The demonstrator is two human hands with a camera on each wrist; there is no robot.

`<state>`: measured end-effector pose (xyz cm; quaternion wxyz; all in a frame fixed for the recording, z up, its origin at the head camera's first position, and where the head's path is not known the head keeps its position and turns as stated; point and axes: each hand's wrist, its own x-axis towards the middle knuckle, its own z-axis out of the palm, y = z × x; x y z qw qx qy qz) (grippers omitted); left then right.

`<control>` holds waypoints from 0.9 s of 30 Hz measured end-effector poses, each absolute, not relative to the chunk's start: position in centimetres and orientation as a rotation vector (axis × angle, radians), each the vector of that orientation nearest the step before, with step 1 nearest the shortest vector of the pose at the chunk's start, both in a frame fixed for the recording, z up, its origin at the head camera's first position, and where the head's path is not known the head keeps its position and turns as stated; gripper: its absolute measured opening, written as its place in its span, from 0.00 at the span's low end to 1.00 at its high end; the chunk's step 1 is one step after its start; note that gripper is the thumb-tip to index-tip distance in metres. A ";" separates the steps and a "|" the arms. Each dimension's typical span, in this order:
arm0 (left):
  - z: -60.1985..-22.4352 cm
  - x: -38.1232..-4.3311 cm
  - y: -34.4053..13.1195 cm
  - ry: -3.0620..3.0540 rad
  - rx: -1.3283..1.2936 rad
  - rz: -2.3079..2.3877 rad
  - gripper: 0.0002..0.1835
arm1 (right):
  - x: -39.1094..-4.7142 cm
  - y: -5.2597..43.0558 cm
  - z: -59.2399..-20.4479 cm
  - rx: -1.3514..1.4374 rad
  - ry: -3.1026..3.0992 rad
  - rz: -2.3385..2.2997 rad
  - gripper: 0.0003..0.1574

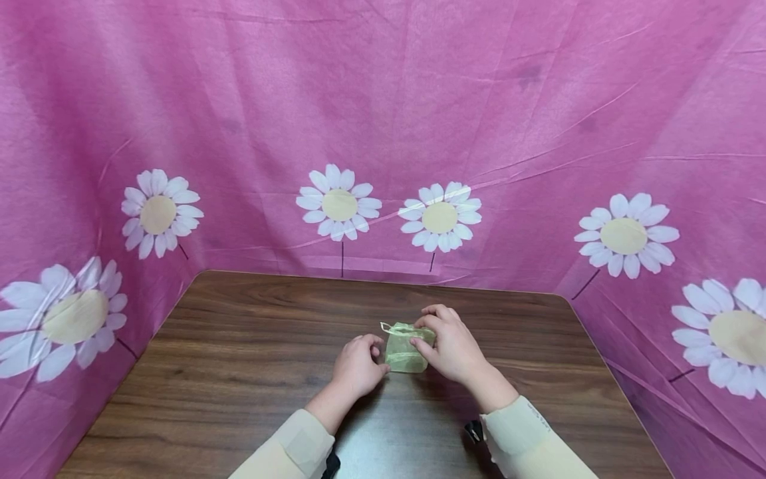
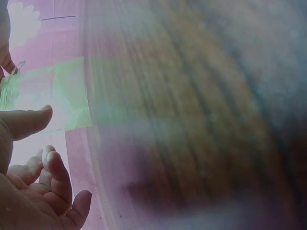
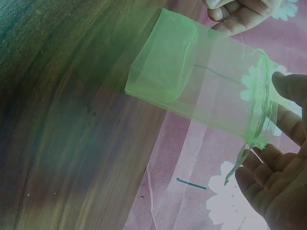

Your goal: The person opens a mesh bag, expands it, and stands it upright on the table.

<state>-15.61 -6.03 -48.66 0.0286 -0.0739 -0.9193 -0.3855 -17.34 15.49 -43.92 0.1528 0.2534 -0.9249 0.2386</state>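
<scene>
A sheer green drawstring bag [image 1: 407, 356] is held upright over the wooden table, its gathered mouth at the top and a pale cord loop [image 1: 385, 327] sticking out at the left. My right hand [image 1: 451, 346] grips the bag by its upper right part, thumb in front and fingers behind. In the right wrist view the fingers [image 3: 276, 160] lie behind the gathered mouth. At the bag's lower left edge is my left hand [image 1: 359, 366], holding nothing. Its thumb [image 2: 29, 123] is straight and overlaps the bag in the left wrist view, while the other fingers curl loosely.
The dark wood table [image 1: 239, 346] has rounded far corners. Behind it and at both sides hangs a pink cloth [image 1: 383, 100] printed with large white daisies. Dark straps show at both wrists below the light sleeves [image 1: 526, 432].
</scene>
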 end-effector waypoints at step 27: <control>-48.8 -15.4 -6.2 -2.882 -0.257 -1.186 0.22 | -17.1 15.5 -44.1 0.812 -2.697 0.575 0.09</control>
